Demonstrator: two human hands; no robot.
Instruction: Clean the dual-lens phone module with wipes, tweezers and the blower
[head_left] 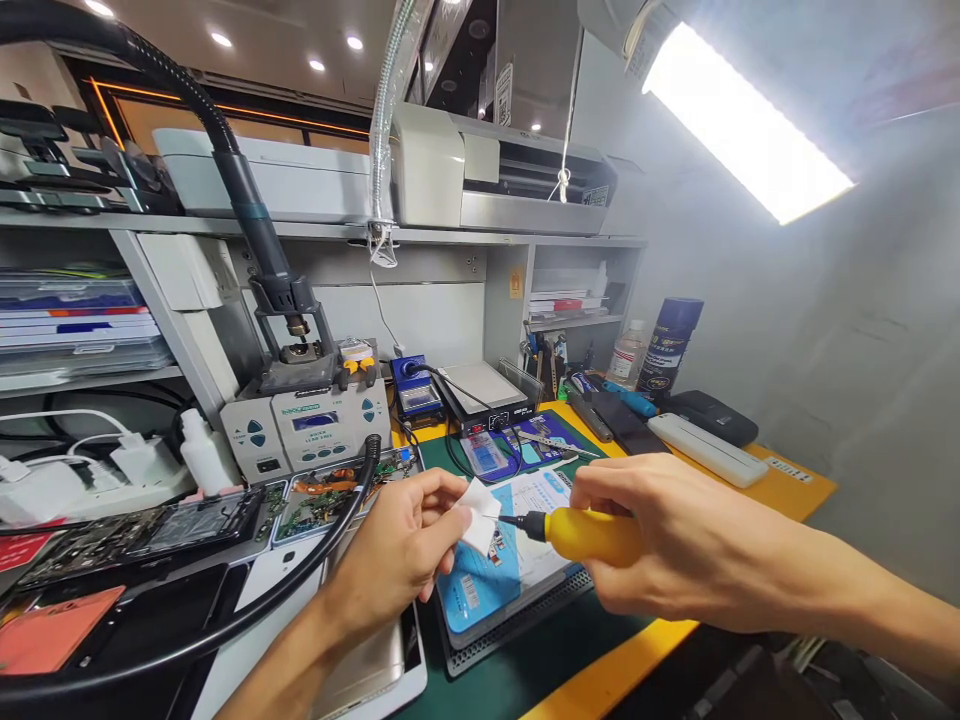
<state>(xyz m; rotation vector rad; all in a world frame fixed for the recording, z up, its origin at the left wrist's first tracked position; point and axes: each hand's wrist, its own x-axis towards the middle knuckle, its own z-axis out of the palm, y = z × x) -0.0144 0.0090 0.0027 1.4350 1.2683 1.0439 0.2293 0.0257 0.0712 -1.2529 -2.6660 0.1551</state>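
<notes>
Fingers [456, 520] of our left hand [401, 548] pinch one thin, white, square sheet [480, 505]; those of our right hand [671, 545] are wrapped around one yellow, bulbous-handled tool [592, 535]. Its dark tip [513, 520] meets or nears the sheet, we cannot tell which; we'd best steady both hands and press lightly. Below lies one flat blue-and-white packet [510, 590]; farther back stand one clear plastic bottle [627, 355] and one dark blue can [671, 345].

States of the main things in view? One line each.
Left hand: pinching white piece
White piece: held, tilted
Right hand: gripping yellow-handled tool
Yellow-handled tool: held, tip toward white piece
Lamp: lit
Spray can: upright, cap on
Clear bottle: upright
Black controller: red display lit
</notes>
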